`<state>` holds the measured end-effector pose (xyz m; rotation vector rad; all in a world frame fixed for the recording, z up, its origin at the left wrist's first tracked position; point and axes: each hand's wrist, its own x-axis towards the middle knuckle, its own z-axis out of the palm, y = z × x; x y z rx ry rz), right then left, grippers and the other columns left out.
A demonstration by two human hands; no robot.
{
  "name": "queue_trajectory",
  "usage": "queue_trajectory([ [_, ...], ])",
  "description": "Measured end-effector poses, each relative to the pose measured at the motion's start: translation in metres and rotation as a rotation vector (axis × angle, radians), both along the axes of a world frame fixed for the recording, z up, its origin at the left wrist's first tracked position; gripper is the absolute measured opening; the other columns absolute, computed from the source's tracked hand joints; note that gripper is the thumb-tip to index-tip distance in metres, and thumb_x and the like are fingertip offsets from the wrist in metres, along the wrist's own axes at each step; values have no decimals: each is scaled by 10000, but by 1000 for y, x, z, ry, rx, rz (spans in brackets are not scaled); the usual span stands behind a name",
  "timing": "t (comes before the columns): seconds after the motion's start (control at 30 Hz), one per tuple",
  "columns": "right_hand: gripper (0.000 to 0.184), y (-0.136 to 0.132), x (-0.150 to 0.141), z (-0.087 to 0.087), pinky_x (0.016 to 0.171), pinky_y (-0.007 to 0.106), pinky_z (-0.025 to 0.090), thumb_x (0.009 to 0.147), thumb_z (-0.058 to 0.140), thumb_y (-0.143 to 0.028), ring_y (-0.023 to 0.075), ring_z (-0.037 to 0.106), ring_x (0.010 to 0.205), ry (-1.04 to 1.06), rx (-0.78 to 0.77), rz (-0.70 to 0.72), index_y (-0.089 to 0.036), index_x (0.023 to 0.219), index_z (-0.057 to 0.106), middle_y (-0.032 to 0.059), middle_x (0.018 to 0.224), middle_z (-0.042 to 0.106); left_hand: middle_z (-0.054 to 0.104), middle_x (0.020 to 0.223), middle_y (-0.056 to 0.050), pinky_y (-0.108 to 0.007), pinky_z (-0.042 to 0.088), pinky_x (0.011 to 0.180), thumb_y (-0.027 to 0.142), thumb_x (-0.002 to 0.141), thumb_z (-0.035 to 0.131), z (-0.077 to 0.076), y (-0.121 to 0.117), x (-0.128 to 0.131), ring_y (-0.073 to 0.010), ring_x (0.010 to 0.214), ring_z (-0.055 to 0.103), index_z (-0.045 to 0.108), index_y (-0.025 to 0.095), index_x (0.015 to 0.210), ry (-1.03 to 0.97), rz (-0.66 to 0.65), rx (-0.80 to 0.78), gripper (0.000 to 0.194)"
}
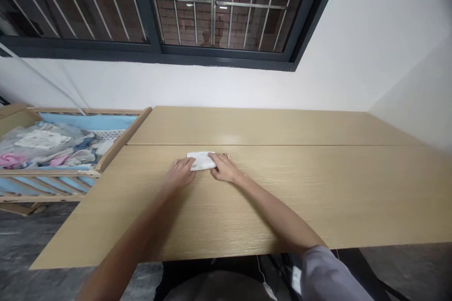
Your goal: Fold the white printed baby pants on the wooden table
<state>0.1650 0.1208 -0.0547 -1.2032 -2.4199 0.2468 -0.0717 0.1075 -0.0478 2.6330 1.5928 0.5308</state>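
Observation:
A small white folded cloth (202,160) with a faint dark mark near its left end lies at the middle of the wooden table (282,197). My left hand (181,172) is closed on its left end, fingers curled at the edge. At the opposite end, my right hand (223,168) grips the cloth with its thumb toward me and fingers over the top corner. Both forearms reach in from the near edge. The cloth's underside and some fingertips are hidden.
On the left, a wooden crib (123,138) with blue lining holds a heap of clothes (52,143), some under clear plastic. A seam crosses the tabletop beyond my hands. Behind it stand a white wall (226,87) and a barred window (219,9).

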Motion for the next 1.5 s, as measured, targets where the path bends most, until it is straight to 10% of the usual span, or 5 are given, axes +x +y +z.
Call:
queue_trajectory([
  [0.37, 620, 32, 3, 58, 811, 382, 516, 848, 609, -327, 206, 638, 828, 559, -358, -79, -207, 1393, 338, 19, 943, 634, 760, 937, -51, -296, 526, 718, 441, 912, 480, 60, -16, 0, -215, 839, 694, 690, 180, 1135, -239, 120, -190, 402],
  [0.73, 658, 69, -16, 17, 632, 269, 522, 777, 771, -198, 157, 652, 721, 461, -643, -69, -129, 1329, 420, 43, 924, 714, 758, 806, -75, -297, 473, 612, 443, 831, 623, 21, -26, 32, -256, 767, 720, 670, 197, 833, -191, 312, -443, 250],
  [0.93, 510, 51, -12, 22, 946, 399, 522, 962, 594, -319, 239, 663, 1093, 228, -370, 6, -114, 1403, 443, 176, 1241, 674, 707, 1100, -222, -452, 497, 893, 448, 938, 493, 26, -59, 47, -352, 1058, 658, 643, 121, 1055, -86, 367, -275, 378],
  [1.1, 585, 13, -13, 37, 1238, 490, 197, 1059, 340, -449, 268, 231, 1532, -56, -30, 416, -162, 1569, 322, 144, 1643, 283, 535, 1427, -287, -477, 445, 1067, 492, 972, 448, 10, -109, 83, -385, 1341, 499, 496, -8, 1384, 26, 276, 49, 650],
  [1.5, 593, 26, -3, 14, 1266, 383, 101, 1058, 383, -380, 174, 186, 1544, -110, -120, 669, -206, 1608, 242, 77, 1650, 252, 484, 1488, -288, -529, 375, 1155, 503, 982, 454, -20, -122, 99, -406, 1409, 442, 507, 15, 1434, 186, 293, 43, 667],
])
